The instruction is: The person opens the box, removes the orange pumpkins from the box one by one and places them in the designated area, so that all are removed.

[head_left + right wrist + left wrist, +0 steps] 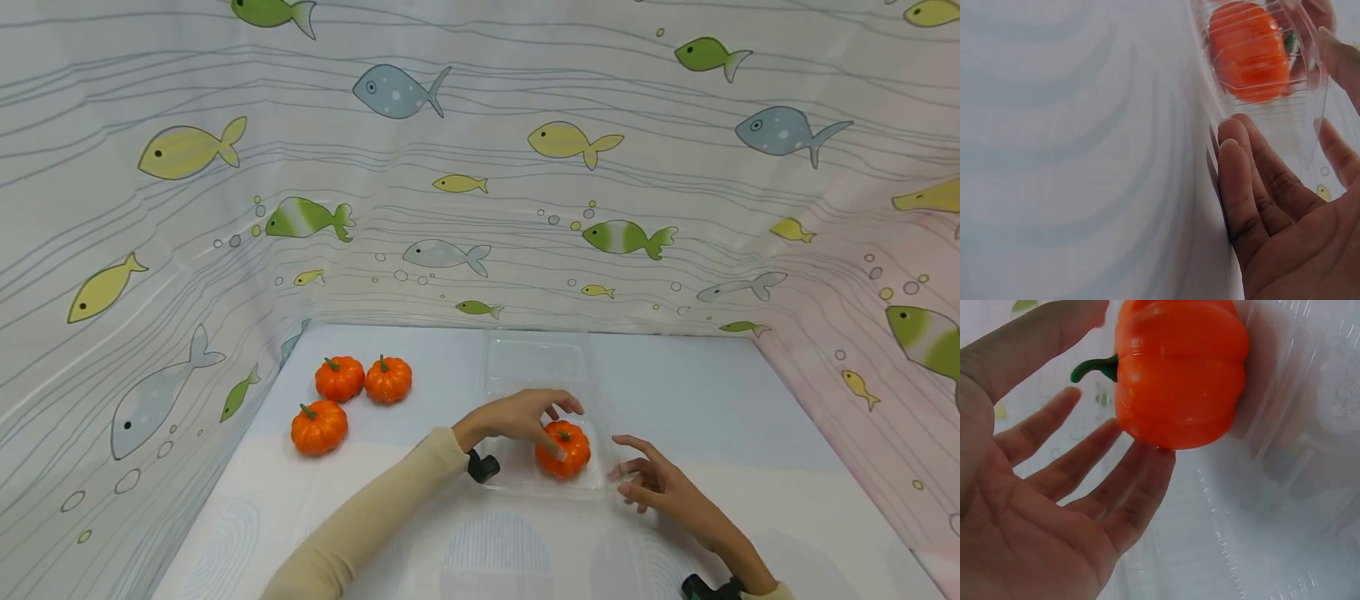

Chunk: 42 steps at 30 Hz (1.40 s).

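Observation:
An orange toy pumpkin (572, 451) with a green stem sits in the right part of a clear plastic container (510, 475), whose lid lies folded back. My left hand (517, 418) reaches over it, fingers spread loosely around the pumpkin. In the left wrist view, some fingertips (1163, 456) meet the pumpkin's edge (1179, 375), while the thumb stays near its other side. My right hand (660, 487) is just right of the container, empty, fingers loosely bent. In the right wrist view, its fingertips (1230, 147) are right by the container's wall (1210, 94).
Three more orange pumpkins stand on the left of the table: one at the back (340, 379), one beside it (388, 380), and one nearer (319, 428). A fish-patterned curtain (480, 150) surrounds the table's back and sides.

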{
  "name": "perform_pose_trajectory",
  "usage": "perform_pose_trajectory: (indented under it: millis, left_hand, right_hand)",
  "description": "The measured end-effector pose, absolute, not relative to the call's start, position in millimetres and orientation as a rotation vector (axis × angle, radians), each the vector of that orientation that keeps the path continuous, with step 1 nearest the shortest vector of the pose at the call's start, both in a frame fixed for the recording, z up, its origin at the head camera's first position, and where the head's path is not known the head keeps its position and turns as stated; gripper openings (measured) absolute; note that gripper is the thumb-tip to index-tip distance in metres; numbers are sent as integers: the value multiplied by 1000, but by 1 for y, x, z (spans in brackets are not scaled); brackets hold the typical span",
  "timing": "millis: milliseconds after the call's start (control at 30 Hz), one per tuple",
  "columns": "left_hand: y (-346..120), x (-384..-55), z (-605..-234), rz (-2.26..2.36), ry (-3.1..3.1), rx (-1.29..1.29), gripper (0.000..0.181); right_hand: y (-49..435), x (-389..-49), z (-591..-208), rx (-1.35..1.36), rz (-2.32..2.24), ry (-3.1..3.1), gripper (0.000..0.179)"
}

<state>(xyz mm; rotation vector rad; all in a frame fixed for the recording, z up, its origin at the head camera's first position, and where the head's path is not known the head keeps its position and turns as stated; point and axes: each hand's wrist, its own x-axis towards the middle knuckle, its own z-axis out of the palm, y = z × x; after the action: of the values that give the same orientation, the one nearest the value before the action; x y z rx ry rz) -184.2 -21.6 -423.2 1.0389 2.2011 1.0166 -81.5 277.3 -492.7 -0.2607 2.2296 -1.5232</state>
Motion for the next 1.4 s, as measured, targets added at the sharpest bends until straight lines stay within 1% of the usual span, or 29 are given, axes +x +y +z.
perform_pose_trajectory:
  millis: [267, 467, 700, 1000, 1400]
  left_hand:
    - [-16, -183, -429, 883, 2195, 987, 64]
    - [-15, -183, -430, 822, 2190, 999, 69]
    - [-14, -184, -433, 824, 2221, 994, 70]
    - [-12, -189, -434, 849, 2280, 1069, 68]
    - [-17, -190, -426, 972, 2336, 1077, 73]
  right_hand:
    - [276, -80, -490, -299, -1538, 2227, 71]
    - [275, -80, -490, -273, -1525, 2236, 72]
    - [276, -81, -491, -289, -1534, 2228, 73]
    - [277, -81, -493, -325, -1534, 2238, 72]
    - [279, -82, -496, -304, -1531, 2245, 69]
